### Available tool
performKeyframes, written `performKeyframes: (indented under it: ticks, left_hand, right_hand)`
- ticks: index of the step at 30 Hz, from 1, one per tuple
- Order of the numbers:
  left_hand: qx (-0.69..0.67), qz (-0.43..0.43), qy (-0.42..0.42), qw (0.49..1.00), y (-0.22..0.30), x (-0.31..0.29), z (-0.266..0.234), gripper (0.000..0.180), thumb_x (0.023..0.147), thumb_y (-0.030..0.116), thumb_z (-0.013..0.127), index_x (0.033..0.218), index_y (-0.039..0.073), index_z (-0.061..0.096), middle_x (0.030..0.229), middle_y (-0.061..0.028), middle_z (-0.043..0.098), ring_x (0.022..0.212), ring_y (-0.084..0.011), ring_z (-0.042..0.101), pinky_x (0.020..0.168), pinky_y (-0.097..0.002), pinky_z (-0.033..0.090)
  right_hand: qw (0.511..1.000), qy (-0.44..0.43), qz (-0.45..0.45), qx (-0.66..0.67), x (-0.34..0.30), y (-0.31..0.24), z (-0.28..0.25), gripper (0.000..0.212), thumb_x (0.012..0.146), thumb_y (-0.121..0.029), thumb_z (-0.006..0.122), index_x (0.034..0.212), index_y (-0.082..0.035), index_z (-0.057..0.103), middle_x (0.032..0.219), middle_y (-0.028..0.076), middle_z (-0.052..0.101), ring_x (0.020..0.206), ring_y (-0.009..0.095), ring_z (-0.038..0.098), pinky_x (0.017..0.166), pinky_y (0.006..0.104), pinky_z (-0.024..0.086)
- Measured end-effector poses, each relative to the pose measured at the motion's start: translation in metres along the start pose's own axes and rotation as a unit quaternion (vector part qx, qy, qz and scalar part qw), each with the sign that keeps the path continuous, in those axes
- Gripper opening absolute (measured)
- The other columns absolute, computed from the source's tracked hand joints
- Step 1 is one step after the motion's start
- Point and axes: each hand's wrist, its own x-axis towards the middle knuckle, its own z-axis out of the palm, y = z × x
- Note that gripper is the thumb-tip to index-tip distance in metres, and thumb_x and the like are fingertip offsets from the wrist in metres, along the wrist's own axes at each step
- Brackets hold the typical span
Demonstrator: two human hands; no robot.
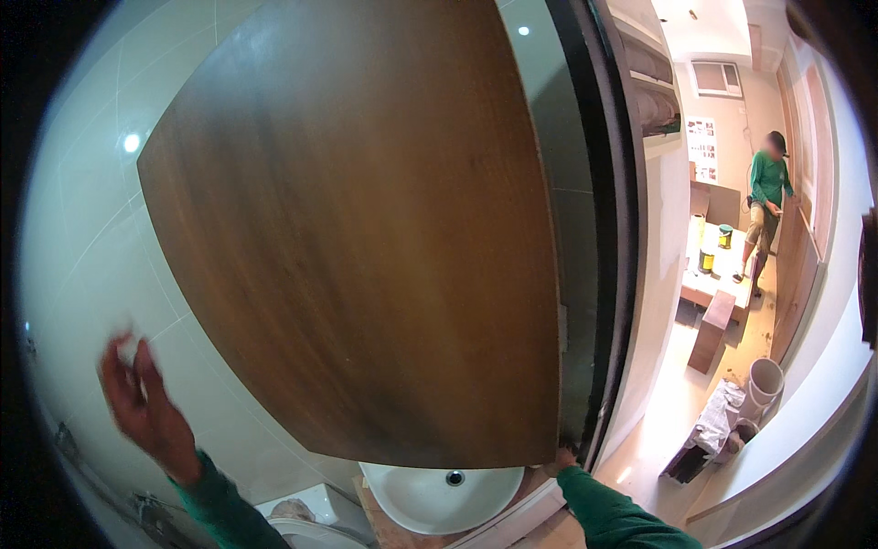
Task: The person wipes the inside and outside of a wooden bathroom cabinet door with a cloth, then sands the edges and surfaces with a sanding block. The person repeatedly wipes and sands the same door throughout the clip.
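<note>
A large brown wooden panel (366, 238) fills the middle of the view, standing in front of the pale tiled wall (82, 229). To the left of the panel my left hand (151, 403) is raised in the air. Its fingers are apart, slightly blurred at the tips, and hold nothing. My right hand (566, 457) is low at the panel's bottom right corner, close to the black door frame (617, 302). Shadow and the corner hide most of its fingers, so its grip does not show. Green sleeves cover both my forearms.
Below the panel is a white washbasin (444, 508), with a toilet (315, 522) left of it. Beyond the doorway a person in green (768, 178) stands near a low table with yellow-and-black cans (707, 261). A grey bucket (765, 377) and a covered box (709, 425) stand nearer.
</note>
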Motion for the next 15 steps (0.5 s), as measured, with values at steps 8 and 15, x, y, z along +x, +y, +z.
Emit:
performKeyframes:
  ticks: [8, 15]
  left_hand:
    - [0.132, 0.407, -0.222, 0.876, 0.228, 0.011, 0.125, 0.082, 0.093, 0.074, 0.043, 0.157, 0.024, 0.040, 0.166, -0.0137, 0.028, 0.153, -0.0350, 0.025, 0.123, -0.0587, 0.014]
    - [0.044, 0.398, -0.395, 0.827, 0.215, -0.085, 0.137, 0.082, 0.094, 0.074, 0.036, 0.161, 0.027, 0.027, 0.169, -0.0068, 0.019, 0.157, -0.0305, 0.012, 0.122, -0.0653, -0.005]
  right_hand:
    - [0.987, 0.113, 0.078, -0.081, -0.007, 0.032, 0.018, 0.046, 0.092, -0.037, 0.059, 0.125, -0.006, 0.068, 0.142, 0.026, 0.056, 0.121, 0.046, 0.059, 0.101, 0.0530, 0.049]
    - [0.875, 0.076, 0.015, 0.478, -0.080, 0.055, 0.006, 0.051, 0.091, -0.041, 0.059, 0.125, -0.004, 0.064, 0.095, 0.008, 0.063, 0.080, 0.022, 0.059, 0.072, 0.0371, 0.050]
